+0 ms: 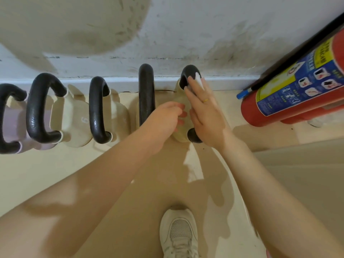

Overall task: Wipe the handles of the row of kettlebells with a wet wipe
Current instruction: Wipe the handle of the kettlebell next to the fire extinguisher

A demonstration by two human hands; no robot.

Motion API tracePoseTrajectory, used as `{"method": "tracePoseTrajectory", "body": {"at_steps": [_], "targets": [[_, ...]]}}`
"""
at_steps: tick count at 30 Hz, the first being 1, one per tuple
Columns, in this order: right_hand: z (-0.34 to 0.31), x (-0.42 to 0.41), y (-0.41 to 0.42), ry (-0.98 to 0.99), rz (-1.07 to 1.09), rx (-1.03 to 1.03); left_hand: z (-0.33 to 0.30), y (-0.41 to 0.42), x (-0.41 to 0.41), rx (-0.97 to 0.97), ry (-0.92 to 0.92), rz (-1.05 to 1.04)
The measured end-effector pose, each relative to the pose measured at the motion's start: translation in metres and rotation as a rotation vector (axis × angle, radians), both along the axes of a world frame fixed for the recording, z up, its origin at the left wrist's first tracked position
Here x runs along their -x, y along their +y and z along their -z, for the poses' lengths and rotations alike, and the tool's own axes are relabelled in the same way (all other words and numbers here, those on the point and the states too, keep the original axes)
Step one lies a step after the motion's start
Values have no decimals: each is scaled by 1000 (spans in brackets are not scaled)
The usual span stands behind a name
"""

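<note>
Several kettlebells with black handles stand in a row on the floor along a white wall. My right hand [203, 110] lies over the black handle [189, 73] of the rightmost kettlebell, pressing a white wet wipe [198, 81] against its far end. The handle's near end [193, 135] shows below my palm. My left hand [167, 116] rests on the cream body [179, 133] of that same kettlebell, fingers curled. To the left stand the other handles: one upright [147, 94], one curved [96, 110], another [40, 108], and the leftmost on a pale purple body [7, 118].
A red fire extinguisher [297, 86] with a blue and yellow label lies tilted at the right against the wall. My white sneaker [178, 233] stands on the beige floor below my arms. A grey skirting runs behind the row.
</note>
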State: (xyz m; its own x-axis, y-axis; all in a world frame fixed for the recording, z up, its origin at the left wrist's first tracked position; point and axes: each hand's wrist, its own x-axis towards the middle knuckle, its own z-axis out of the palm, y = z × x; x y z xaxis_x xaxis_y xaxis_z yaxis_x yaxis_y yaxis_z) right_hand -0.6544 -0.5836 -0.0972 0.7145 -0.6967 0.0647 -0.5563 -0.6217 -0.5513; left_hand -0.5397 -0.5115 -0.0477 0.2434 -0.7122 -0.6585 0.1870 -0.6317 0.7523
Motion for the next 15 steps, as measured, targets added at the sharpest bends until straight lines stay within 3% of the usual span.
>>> {"method": "tracePoseTrajectory", "body": {"at_steps": [2,10,15], "targets": [[0,5,5,-25,16,-42,0,-1,2,0,-3,-2],[-18,4,13,-389,372,-767,-1,-4,16,83,-160,161],[-7,22,37,-479,434,-858,7,-5,14,28,-37,143]]}}
